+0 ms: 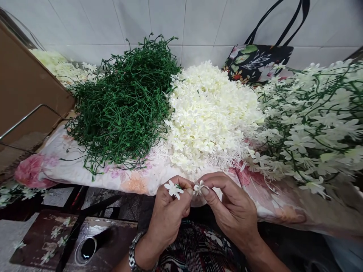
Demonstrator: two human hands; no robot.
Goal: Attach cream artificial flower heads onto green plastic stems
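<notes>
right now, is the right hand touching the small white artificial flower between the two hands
Touching. The head view shows the right hand pinching the small white artificial flower, with its thumb tip against the petals.

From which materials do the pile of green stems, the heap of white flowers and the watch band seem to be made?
Green stems: probably moulded plastic with a slight sheen; colour is even and the knobby tips repeat.
White flowers: perhaps matt fabric, since the petals look thin and soft; thin plastic is possible.
Watch band: likely polished metal, as its silvery links catch light.
</notes>
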